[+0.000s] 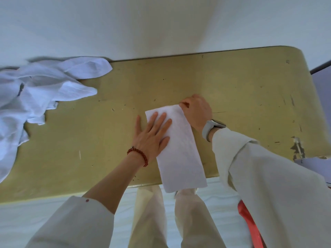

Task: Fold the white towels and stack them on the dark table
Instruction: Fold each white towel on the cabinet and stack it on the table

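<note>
On the table [232, 83] — left hand [152, 135] flattens towel [180, 154], right hand [197, 110] pinches its corner.

Your narrow folded white cloth towel [179, 151] overhangs the olive table's [232, 83] near edge; crumpled white towels [35, 90] heap at its left end.

This looks like a plain indoor room, perhaps a bedroom or a linen room in a lodging, though the view is too narrow to be sure. A worn olive-yellow table [232, 83] with scratched, chipped paint stands against a bare white wall [125, 24]. Below its near edge lies a white, softly creased surface [44, 215] that could be bed sheeting. A heap of loose white towels [35, 90] lies at the table's left end, which suits housekeeping or laundry work more than an office or shop.
</note>
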`<state>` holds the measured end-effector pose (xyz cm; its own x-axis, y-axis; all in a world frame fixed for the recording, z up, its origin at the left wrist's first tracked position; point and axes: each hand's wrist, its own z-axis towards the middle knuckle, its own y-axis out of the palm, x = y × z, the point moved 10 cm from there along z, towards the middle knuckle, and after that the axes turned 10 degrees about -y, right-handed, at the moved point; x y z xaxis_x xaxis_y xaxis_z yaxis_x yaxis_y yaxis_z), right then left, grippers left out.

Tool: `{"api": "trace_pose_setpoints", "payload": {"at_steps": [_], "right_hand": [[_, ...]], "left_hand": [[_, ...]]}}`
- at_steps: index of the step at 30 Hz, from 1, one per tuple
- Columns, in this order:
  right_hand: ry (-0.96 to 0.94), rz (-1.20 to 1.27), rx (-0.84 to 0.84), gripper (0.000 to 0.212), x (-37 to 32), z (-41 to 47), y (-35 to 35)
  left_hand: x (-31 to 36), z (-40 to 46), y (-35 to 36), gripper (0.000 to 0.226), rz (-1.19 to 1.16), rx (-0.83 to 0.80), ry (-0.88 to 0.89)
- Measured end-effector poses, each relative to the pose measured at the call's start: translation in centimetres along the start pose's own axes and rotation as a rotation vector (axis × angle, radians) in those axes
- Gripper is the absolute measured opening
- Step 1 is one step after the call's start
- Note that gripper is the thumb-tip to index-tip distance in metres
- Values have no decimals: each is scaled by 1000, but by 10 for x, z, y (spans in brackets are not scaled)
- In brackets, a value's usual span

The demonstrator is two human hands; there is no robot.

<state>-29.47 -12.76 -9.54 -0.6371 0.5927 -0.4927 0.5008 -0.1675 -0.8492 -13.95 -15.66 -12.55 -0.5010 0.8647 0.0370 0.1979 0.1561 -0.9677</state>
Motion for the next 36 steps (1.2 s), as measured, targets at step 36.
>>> {"api": "trace_pose_setpoints", "payload": {"at_steps": [36], "right_hand": [[-284,-11,-202,19,-32,9,-15]], "left_hand": [[-42,38,-49,51,-355,160,-236]]}}
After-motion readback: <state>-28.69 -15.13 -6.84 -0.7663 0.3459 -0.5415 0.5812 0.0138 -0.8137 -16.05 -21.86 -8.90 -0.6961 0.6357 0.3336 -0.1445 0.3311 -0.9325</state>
